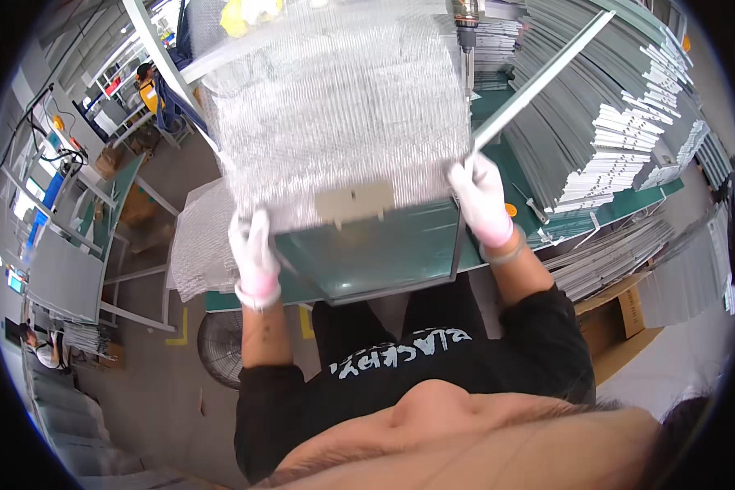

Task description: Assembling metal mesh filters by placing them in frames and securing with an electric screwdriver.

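- Lying out at the far left from where I stand: a loose piece of bubble wrap (202,245), beside the green desk (230,301).
- The person's left hand (255,249), white-gloved, has its grip closed on the near left corner of a big bubble-wrap sheet (343,114).
- In the middle, that sheet spreads over the desk; along its near edge sits a beige plate (354,202), and a dark-framed panel (392,253) shows below.
- The right hand (480,196) grips the sheet's right corner; whether it also holds the pale bar (547,77), I can't tell.
- Rightmost, stacked grey strips (559,106).
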Motion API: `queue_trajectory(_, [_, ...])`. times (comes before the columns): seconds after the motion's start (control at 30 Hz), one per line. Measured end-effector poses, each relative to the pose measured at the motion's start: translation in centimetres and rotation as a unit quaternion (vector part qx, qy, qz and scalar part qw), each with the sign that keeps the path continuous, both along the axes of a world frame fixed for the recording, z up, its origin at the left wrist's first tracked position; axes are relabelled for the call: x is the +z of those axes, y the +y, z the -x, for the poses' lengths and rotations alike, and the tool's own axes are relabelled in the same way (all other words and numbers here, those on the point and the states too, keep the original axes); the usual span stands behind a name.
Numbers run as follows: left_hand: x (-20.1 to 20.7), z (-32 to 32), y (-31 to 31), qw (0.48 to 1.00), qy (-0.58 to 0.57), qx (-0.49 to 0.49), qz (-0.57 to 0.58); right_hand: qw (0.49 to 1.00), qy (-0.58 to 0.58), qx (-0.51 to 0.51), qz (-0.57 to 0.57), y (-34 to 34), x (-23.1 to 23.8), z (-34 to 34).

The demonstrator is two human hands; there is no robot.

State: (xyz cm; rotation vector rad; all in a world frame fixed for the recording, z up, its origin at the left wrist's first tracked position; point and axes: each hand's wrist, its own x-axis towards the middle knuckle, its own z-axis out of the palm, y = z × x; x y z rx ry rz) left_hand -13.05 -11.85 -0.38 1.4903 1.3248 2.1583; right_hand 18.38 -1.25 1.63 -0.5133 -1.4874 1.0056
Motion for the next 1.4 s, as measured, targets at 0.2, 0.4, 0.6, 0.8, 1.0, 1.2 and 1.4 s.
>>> queue_trajectory(0.2, [0.8, -1.0, 5.9, 0.997, -0.06, -0.02, 0.047, 0.97, -0.048, -0.209, -0.117, 4.2, -1.9, 2.5])
queue_trajectory(0.4, [-2.3, 0.0, 6.0, 0.998, -0.046, -0.027, 0.03, 0.987, -0.006, -0.14, -0.077, 4.4, -2.5, 2.4])
queue_trajectory(0.6, [-9.8, -0.5, 3.6, 0.991, -0.053, -0.06, 0.106, 0.986, -0.109, -0.112, -0.054, 3.4, -9.3, 1.1])
queue_trajectory(0.8, [-8.4, 1.7, 2.5, 0.971, 0.04, -0.146, 0.185, 0.992, -0.107, 0.059, -0.023, 4.1, -8.9, -2.3])
queue_trajectory(1.0, [-0.2, 1.3, 3.9, 0.989, -0.018, -0.134, 0.062, 0.996, -0.016, -0.091, -0.006, 4.3, -1.6, 0.7])
queue_trajectory(1.2, [-3.4, 0.7, 4.1, 0.999, -0.044, -0.033, -0.003, 0.991, -0.004, -0.128, -0.037, 2.8, -1.8, 1.6])
queue_trajectory(1.4, [-9.4, 0.0, 2.6, 0.991, -0.064, -0.096, 0.065, 0.998, -0.043, -0.041, 0.037, 3.2, -8.9, 0.9])
